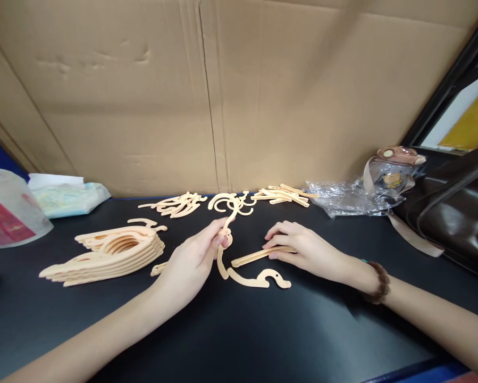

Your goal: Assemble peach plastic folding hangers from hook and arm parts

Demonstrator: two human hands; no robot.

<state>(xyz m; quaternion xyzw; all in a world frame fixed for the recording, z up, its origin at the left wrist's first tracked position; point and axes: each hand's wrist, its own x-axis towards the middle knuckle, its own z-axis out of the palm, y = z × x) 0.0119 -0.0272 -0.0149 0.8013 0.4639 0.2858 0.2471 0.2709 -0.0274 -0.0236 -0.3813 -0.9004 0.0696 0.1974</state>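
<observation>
My left hand [189,260] pinches a beige plastic hanger hook [231,215] between thumb and fingers. A second curved piece [221,261] shows just below those fingertips; whether it is joined to the hook I cannot tell. My right hand [308,247] has its fingers closed on a straight beige hanger arm [249,258], which lies low over the table. In front of both hands rests a loose curved hook piece [249,280]. Another beige piece [158,269] is partly hidden behind my left hand.
Left, a stack of beige hanger parts [115,255]. Behind are piles of arms [178,204], hooks [218,200] and straight strips [284,194]. Clear plastic wrap [334,199], a bottle [392,173] and a dark bag [458,207] stand right; a cardboard wall [239,106] closes the back.
</observation>
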